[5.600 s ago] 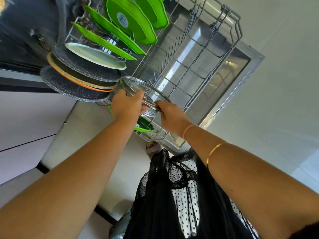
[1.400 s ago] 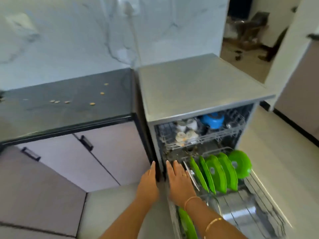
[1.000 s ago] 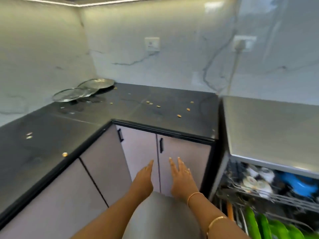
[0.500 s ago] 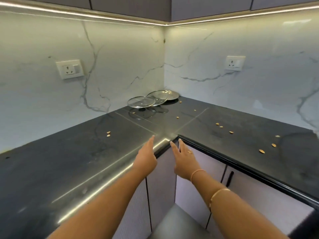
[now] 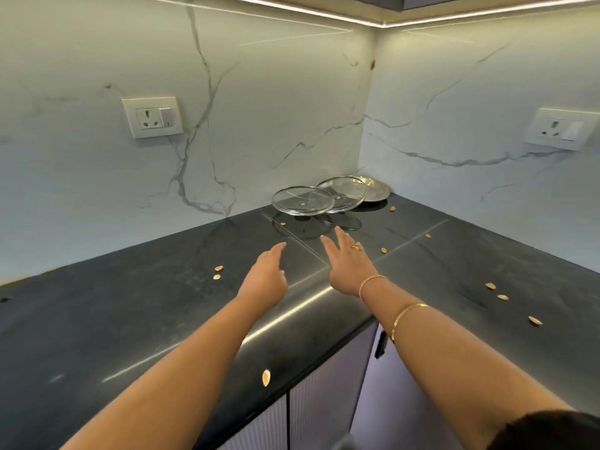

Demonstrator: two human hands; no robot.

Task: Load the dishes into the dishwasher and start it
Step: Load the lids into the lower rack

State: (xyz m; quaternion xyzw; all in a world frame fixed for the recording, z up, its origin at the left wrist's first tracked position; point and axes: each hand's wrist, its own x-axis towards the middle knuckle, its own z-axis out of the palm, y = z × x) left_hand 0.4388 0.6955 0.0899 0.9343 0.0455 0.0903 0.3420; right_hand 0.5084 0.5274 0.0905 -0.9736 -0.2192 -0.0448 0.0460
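While my left hand [image 5: 264, 279] and right hand [image 5: 349, 267] hover empty, fingers straight, the glass lid [image 5: 302, 201] lies ahead, marginally nearer the right.

Black counter [image 5: 130, 319]: two glass lids [image 5: 302, 200] and a steel plate [image 5: 379, 190] sat overlapping in the far corner; seeds [image 5: 266, 377] lay scattered across the surface.

L-shaped tabletop [image 5: 130, 313], lids stacked in its far corner. Front lid [image 5: 302, 201] is leftmost, second lid [image 5: 341, 193] overlaps behind-right, metal lid [image 5: 378, 190] is rightmost, nearest the corner. Left hand [image 5: 267, 277] and right hand [image 5: 349, 266] are side by side above the tabletop, before the lids, not touching them. Seeds [image 5: 217, 272] lie scattered either side. One socket [image 5: 152, 117] on the left wall.
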